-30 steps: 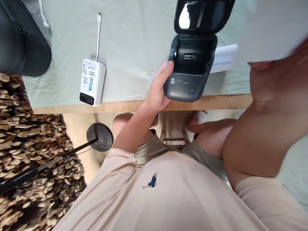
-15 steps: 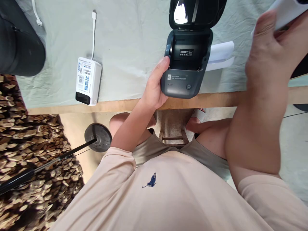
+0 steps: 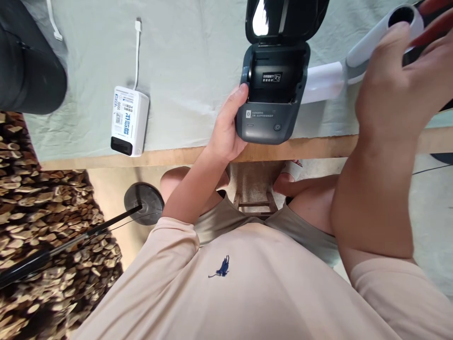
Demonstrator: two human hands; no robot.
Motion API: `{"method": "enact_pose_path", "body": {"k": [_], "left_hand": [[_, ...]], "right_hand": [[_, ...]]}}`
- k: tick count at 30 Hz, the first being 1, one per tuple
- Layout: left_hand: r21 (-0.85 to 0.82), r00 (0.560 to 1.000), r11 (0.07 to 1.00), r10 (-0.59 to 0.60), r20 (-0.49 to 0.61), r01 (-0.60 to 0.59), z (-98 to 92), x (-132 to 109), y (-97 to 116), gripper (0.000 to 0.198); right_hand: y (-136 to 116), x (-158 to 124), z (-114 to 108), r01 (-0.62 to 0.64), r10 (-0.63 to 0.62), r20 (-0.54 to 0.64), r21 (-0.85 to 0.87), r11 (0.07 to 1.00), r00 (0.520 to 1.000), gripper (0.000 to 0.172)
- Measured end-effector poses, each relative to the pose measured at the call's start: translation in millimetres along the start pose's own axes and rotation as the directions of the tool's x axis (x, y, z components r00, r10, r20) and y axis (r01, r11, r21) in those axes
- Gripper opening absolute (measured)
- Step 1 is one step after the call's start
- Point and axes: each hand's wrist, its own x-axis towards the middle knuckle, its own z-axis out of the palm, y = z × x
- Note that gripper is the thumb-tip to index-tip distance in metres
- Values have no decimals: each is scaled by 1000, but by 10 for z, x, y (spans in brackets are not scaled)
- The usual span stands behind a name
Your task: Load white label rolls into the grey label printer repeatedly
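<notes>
Lid's (image 3: 300,21) up, not closed; my left hand (image 3: 228,125) grips printer (image 3: 264,122) at tabletop's (image 3: 191,104) near edge, right hand (image 3: 399,82) spread by white tube (image 3: 371,41).

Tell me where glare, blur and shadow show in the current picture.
Head view: bright white glare on the raised lid of the dark device; head view: right hand looks blurred, left hand crisper; head view: a soft shadow just right of the white block.
</notes>
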Motion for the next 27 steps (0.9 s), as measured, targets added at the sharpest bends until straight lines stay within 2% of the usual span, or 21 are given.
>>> {"method": "enact_pose_path", "body": {"k": [3, 7, 13, 17, 20, 21, 23, 25, 26, 27], "left_hand": [[-12, 999, 1000, 27, -19, -27, -29, 1, -12, 32], [-18, 998, 1000, -4, -67, 3, -27, -7, -26, 35], [-28, 990, 999, -31, -136, 27, 17, -17, -21, 36], [-8, 998, 1000, -1, -63, 0, -22, -4, -20, 36], [32, 999, 999, -2, -39, 3, -66, 8, -19, 35], [39, 999, 999, -3, -40, 5, -76, 11, -18, 35], [44, 999, 999, -6, -41, 8, -84, 13, -17, 35], [44, 999, 999, -9, -48, 11, -83, 14, -18, 36], [44, 998, 999, -9, -55, 12, -81, 14, -20, 36], [43, 998, 999, -6, -61, 9, -80, 15, -23, 36]], "right_hand": [[-124, -95, 8, 174, -150, 180, -124, 977, 972, 36], [-120, -151, 126, 141, -85, 288, -180, 973, 954, 38], [-60, -170, 241, 90, -30, 308, -182, 979, 951, 38], [-94, -141, 140, 116, -83, 310, -91, 989, 947, 34], [-115, -88, 42, 80, -137, 254, 225, 971, 957, 36], [-114, -68, 23, 18, -127, 254, 393, 919, 959, 38], [-102, -30, 9, -180, -100, 338, 701, 690, 936, 42], [-87, 0, 20, -350, -128, 454, 811, 469, 882, 40], [-81, 11, 31, -397, -158, 483, 834, 383, 861, 36], [-78, 19, 44, -419, -195, 497, 844, 336, 845, 34]]}}
